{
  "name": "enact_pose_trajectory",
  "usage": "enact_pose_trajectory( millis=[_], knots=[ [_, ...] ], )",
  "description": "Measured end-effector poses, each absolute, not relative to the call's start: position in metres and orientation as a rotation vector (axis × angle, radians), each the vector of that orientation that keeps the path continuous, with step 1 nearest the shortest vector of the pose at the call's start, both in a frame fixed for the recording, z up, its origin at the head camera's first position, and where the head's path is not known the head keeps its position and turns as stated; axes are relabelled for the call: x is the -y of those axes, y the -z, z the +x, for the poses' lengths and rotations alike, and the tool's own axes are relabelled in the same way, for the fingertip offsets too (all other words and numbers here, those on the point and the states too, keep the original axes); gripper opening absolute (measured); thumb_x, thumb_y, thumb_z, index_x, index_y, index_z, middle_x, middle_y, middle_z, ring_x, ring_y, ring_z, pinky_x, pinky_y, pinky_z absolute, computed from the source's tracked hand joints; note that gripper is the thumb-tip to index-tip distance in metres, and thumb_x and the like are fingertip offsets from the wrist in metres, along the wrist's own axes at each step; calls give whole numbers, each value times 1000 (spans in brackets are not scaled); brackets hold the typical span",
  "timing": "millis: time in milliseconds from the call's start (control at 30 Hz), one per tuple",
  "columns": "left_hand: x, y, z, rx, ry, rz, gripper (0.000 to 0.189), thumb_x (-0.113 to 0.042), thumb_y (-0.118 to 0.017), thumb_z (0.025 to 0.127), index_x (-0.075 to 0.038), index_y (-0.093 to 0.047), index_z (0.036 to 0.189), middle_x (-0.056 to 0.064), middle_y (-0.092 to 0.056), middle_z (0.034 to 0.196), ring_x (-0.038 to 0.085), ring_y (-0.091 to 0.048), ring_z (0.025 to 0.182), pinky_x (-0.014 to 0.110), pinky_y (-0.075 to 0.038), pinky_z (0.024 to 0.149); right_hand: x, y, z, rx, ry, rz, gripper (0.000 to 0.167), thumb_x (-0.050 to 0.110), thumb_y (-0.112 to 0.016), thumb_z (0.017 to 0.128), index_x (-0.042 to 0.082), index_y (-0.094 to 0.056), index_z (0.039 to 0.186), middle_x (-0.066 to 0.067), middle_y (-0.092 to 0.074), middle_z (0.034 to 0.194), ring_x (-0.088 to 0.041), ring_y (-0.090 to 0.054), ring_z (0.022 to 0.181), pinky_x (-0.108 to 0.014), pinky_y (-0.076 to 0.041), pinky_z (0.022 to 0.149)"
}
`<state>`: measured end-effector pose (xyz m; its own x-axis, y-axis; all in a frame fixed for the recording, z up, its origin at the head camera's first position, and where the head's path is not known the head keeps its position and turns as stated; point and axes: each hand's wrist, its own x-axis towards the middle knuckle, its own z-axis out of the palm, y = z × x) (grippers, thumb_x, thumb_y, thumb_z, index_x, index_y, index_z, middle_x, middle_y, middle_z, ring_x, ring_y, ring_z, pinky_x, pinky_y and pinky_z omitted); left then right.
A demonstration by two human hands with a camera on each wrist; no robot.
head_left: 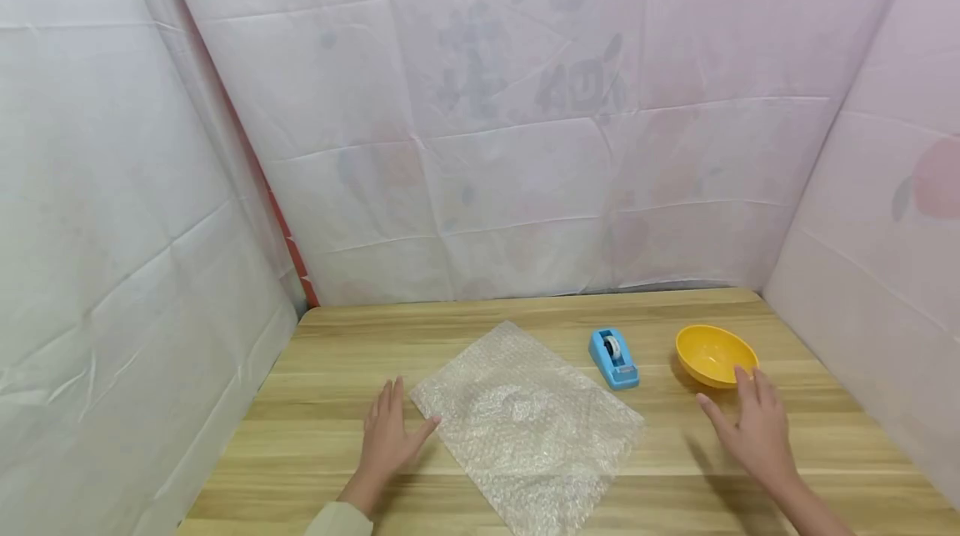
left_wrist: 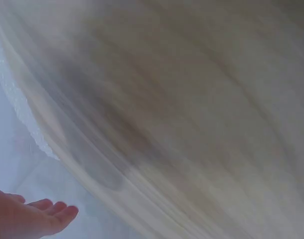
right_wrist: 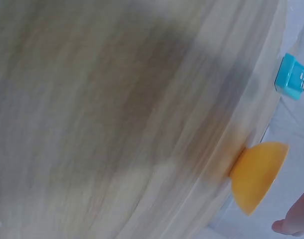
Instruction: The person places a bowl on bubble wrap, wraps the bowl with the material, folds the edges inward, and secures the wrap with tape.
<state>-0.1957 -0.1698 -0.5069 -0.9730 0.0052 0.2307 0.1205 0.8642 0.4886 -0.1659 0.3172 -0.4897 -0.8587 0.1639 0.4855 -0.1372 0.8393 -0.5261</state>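
Note:
A sheet of bubble wrap point(head_left: 525, 428) lies flat and turned cornerwise on the table. My left hand point(head_left: 392, 434) is at its left corner, fingers extended and thumb spread toward the sheet's edge; it holds nothing. At the right, a yellow bowl point(head_left: 705, 353) stands upright with nothing inside. My right hand point(head_left: 756, 432) is just in front of it, fingers extended, fingertips overlapping the bowl's near rim in the head view. In the right wrist view the bowl point(right_wrist: 259, 174) appears sideways, with the fingers point(right_wrist: 297, 216) near its rim.
A blue tape dispenser point(head_left: 613, 358) with a roll of tape stands between the bubble wrap and the bowl. The wooden table point(head_left: 360, 328) is enclosed by pale printed cloth point(head_left: 510, 186) at the back and on both sides.

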Motion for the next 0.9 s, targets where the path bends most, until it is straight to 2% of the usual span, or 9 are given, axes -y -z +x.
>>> enact_pose_trajectory(
  millis=[200, 500, 667, 900],
  knots=[
    [165, 506, -207, 2819, 1047, 58, 89, -48, -63, 82, 7, -25, 141, 32, -30, 142, 52, -29, 129, 64, -27, 103, -329, 487, -173, 2493, -958, -197, 71, 26, -51, 92, -19, -18, 136, -49, -16, 135, -66, -16, 121, -74, -13, 98],
    [159, 508, -217, 2792, 1153, 94, 95, -50, -62, 82, 9, -19, 142, 35, -28, 141, 54, -26, 129, 67, -25, 102, -338, 486, -181, 2524, -1154, -415, 81, 33, -45, 93, -17, -2, 140, -43, -4, 143, -58, -5, 131, -67, -9, 107],
    [154, 510, -219, 2781, 1143, 98, 90, -47, -63, 82, 11, -24, 140, 35, -31, 138, 53, -29, 127, 66, -27, 100, -339, 483, -186, 2552, -1257, -552, 82, 35, -41, 94, -13, 5, 142, -39, 4, 146, -54, 1, 135, -63, -7, 110],
    [149, 514, -221, 2769, 1059, 137, 82, -42, -66, 81, 12, -35, 134, 33, -40, 131, 48, -35, 121, 61, -33, 97, -339, 483, -196, 2524, -1382, -670, 80, 36, -36, 96, -11, 9, 142, -36, 7, 147, -52, 0, 136, -58, -6, 113]
  ],
)
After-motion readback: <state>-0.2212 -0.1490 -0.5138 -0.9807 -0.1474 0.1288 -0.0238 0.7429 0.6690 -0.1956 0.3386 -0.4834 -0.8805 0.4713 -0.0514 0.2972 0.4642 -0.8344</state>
